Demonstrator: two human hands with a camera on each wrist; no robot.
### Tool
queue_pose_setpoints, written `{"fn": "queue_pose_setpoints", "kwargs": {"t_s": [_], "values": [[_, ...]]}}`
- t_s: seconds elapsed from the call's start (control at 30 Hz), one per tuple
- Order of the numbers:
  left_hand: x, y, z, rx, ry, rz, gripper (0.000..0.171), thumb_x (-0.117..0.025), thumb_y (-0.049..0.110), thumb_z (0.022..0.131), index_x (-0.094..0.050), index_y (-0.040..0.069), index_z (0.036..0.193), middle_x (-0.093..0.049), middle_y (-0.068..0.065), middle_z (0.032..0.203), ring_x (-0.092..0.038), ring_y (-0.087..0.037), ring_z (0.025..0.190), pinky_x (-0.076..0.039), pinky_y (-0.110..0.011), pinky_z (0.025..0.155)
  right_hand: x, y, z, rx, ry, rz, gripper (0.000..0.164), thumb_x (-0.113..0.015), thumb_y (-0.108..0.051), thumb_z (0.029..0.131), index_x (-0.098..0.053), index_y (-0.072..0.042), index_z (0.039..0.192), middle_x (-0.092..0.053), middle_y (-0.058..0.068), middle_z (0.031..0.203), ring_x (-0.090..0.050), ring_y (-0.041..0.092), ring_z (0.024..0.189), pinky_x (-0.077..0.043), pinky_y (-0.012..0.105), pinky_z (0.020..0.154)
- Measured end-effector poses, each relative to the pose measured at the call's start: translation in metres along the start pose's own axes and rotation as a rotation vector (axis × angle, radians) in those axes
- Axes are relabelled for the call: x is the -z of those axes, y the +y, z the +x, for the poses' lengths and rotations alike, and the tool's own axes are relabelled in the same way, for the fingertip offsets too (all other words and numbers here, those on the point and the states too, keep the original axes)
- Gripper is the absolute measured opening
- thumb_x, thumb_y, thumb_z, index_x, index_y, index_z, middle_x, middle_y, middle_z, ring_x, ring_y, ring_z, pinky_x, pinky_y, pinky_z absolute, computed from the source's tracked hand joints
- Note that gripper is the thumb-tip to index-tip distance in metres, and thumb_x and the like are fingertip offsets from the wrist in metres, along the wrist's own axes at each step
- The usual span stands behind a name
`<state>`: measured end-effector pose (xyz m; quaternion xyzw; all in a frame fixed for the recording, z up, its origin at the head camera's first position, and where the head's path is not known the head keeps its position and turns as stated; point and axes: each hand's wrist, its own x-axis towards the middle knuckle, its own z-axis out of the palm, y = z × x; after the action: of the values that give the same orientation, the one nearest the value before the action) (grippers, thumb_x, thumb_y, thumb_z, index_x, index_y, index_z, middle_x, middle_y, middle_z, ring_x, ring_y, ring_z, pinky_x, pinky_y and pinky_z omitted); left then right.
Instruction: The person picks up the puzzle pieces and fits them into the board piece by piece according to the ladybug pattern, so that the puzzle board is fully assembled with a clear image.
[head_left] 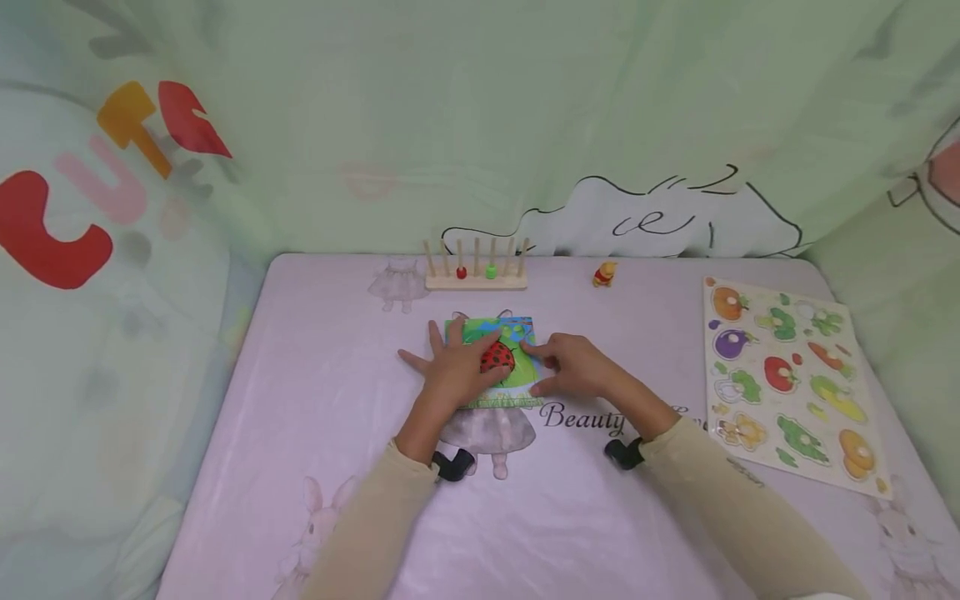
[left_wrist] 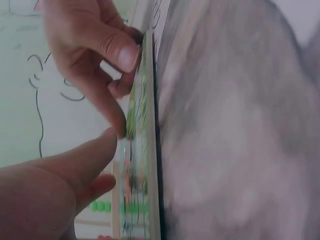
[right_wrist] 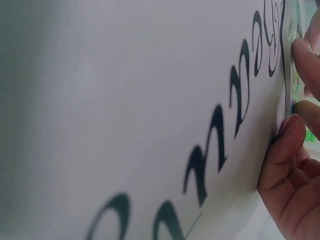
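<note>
A flat square ladybug puzzle [head_left: 517, 379] with a thick edge lies on the table, showing a red spotted ladybug on green and blue. Across its left part my left hand [head_left: 453, 371] rests with spread, straight fingers; the thumb reaches over the ladybug. My right hand [head_left: 577, 365] holds the puzzle's right edge, index finger on top and thumb low by the near corner, the other fingers curled. In the left wrist view the right hand [left_wrist: 90, 40] leans over the edge-on puzzle [left_wrist: 150, 150]. Its curled fingers [right_wrist: 282, 165] meet the edge in the right wrist view.
Behind the puzzle stands a wooden peg rack [head_left: 476, 282] with a red and a green bead piece. A small bear figure [head_left: 604, 274] is to its right. A vegetable puzzle board [head_left: 798, 383] lies at the right on the printed tablecloth [head_left: 300, 375].
</note>
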<state>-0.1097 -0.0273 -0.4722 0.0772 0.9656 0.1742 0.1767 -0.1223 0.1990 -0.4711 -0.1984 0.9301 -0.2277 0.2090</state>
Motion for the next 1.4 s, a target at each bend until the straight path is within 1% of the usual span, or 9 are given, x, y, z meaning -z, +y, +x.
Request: {"fn": "queue_pose_setpoints", "kwargs": {"t_s": [0.1, 0.27, 0.37, 0.5, 0.63, 0.73, 1.0, 1.2, 1.4], "values": [[-0.004, 0.003, 0.000, 0.009, 0.020, -0.003, 0.065, -0.061, 0.063, 0.094, -0.040, 0.048, 0.154, -0.011, -0.014, 0.171, -0.002, -0.057, 0.154, -0.005, -0.094, 0.098, 0.000, -0.003, 0.000, -0.001, 0.000, -0.008, 0.079, -0.088, -0.033, 0.079, -0.054, -0.015, 0.148, -0.050, 0.003, 0.085, -0.044, 0.016, 0.076, -0.036, 0.029, 0.068], [-0.009, 0.004, 0.002, 0.009, 0.036, 0.001, 0.066, -0.064, 0.060, 0.093, -0.041, 0.047, 0.153, -0.012, -0.015, 0.171, -0.002, -0.058, 0.153, -0.008, -0.094, 0.096, 0.000, -0.008, 0.001, -0.017, 0.010, -0.013, 0.078, -0.090, -0.033, 0.078, -0.055, -0.015, 0.146, -0.050, 0.003, 0.083, -0.045, 0.016, 0.076, -0.037, 0.028, 0.067], [-0.011, 0.005, 0.004, 0.013, 0.027, 0.002, 0.066, -0.064, 0.061, 0.093, -0.039, 0.049, 0.154, -0.010, -0.014, 0.171, 0.000, -0.057, 0.154, -0.009, -0.094, 0.096, 0.002, -0.008, 0.000, -0.040, 0.008, -0.007, 0.078, -0.090, -0.032, 0.078, -0.055, -0.016, 0.146, -0.050, 0.004, 0.084, -0.045, 0.017, 0.077, -0.038, 0.028, 0.068], [-0.011, 0.007, 0.004, 0.012, 0.023, 0.002, 0.067, -0.065, 0.060, 0.093, -0.039, 0.049, 0.154, -0.009, -0.014, 0.172, 0.000, -0.057, 0.154, -0.010, -0.094, 0.096, 0.003, -0.005, 0.000, -0.050, -0.004, 0.000, 0.082, -0.089, -0.033, 0.079, -0.051, -0.017, 0.150, -0.051, 0.004, 0.084, -0.045, 0.017, 0.078, -0.037, 0.029, 0.068], [-0.009, 0.008, 0.003, 0.011, 0.020, 0.004, 0.068, -0.066, 0.060, 0.093, -0.039, 0.049, 0.154, -0.009, -0.014, 0.171, -0.001, -0.057, 0.154, -0.011, -0.094, 0.095, 0.002, -0.002, 0.003, -0.038, -0.012, -0.020, 0.088, -0.088, -0.035, 0.080, -0.045, -0.018, 0.155, -0.050, 0.003, 0.082, -0.045, 0.016, 0.076, -0.036, 0.029, 0.067], [-0.008, 0.008, 0.003, 0.012, 0.017, 0.010, 0.069, -0.066, 0.060, 0.093, -0.038, 0.048, 0.154, -0.009, -0.014, 0.171, -0.001, -0.057, 0.154, -0.012, -0.094, 0.096, 0.000, -0.001, 0.006, -0.044, -0.017, -0.042, 0.090, -0.088, -0.037, 0.079, -0.044, -0.018, 0.155, -0.049, 0.003, 0.080, -0.044, 0.016, 0.074, -0.035, 0.029, 0.066], [-0.009, 0.006, 0.004, 0.022, 0.017, 0.023, 0.079, -0.065, 0.063, 0.092, -0.028, 0.045, 0.160, -0.009, -0.012, 0.172, -0.001, -0.055, 0.155, -0.012, -0.094, 0.097, 0.000, -0.005, 0.008, -0.091, -0.013, -0.046, 0.089, -0.088, -0.040, 0.079, -0.045, -0.020, 0.154, -0.051, 0.003, 0.079, -0.044, 0.016, 0.073, -0.035, 0.029, 0.065], [-0.009, 0.006, 0.004, 0.025, 0.017, 0.019, 0.080, -0.067, 0.062, 0.091, -0.030, 0.045, 0.159, -0.009, -0.011, 0.171, -0.001, -0.053, 0.155, -0.012, -0.093, 0.097, 0.000, -0.008, 0.010, -0.124, -0.017, -0.051, 0.090, -0.088, -0.041, 0.078, -0.044, -0.022, 0.155, -0.052, 0.004, 0.079, -0.045, 0.017, 0.073, -0.036, 0.029, 0.064], [-0.010, 0.003, 0.007, 0.027, 0.031, 0.018, 0.079, -0.068, 0.062, 0.090, -0.031, 0.045, 0.158, -0.011, -0.010, 0.171, -0.003, -0.052, 0.156, -0.012, -0.094, 0.097, 0.000, -0.012, 0.017, -0.180, -0.035, -0.051, 0.093, -0.089, -0.043, 0.077, -0.041, -0.026, 0.155, -0.051, 0.004, 0.076, -0.047, 0.018, 0.074, -0.037, 0.030, 0.065]]}}
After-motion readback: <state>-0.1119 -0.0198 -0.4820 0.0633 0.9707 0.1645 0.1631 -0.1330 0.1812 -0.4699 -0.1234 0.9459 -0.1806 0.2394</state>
